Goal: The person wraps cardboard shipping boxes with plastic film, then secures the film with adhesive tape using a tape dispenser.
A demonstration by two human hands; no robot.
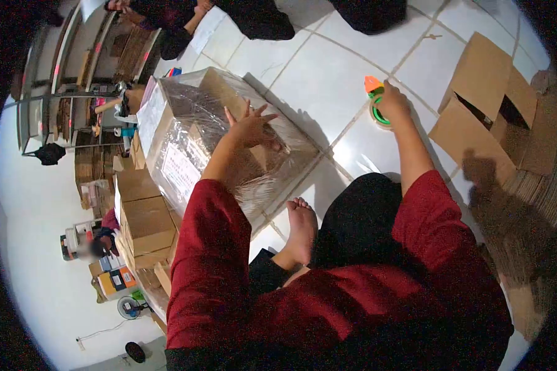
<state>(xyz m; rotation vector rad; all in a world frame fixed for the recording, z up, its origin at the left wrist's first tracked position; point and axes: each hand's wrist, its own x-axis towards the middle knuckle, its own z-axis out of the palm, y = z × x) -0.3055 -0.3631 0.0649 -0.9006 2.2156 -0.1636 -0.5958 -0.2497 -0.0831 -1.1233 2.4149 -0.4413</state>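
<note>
1. The left hand [252,127] lies flat, fingers spread, on top of the wrapped carton [213,133], seemingly to steady it; it grips nothing.
2. The right hand [391,102] is closed over the tape dispenser [375,99], which rests on the tiled floor [315,74] well to the right of the carton, within arm's reach.
3. The carton is a cardboard block under glossy, creased clear film, with a white label on its side; the dispenser is a green ring with an orange tip.
4. An open cardboard box [489,105], matte brown, sits on the floor at the right; a bare foot [301,226] rests by the carton's near corner.

One head-worn fisheye view looks steeply down, close over the person's lap, onto the tiled floor [328,80].
</note>
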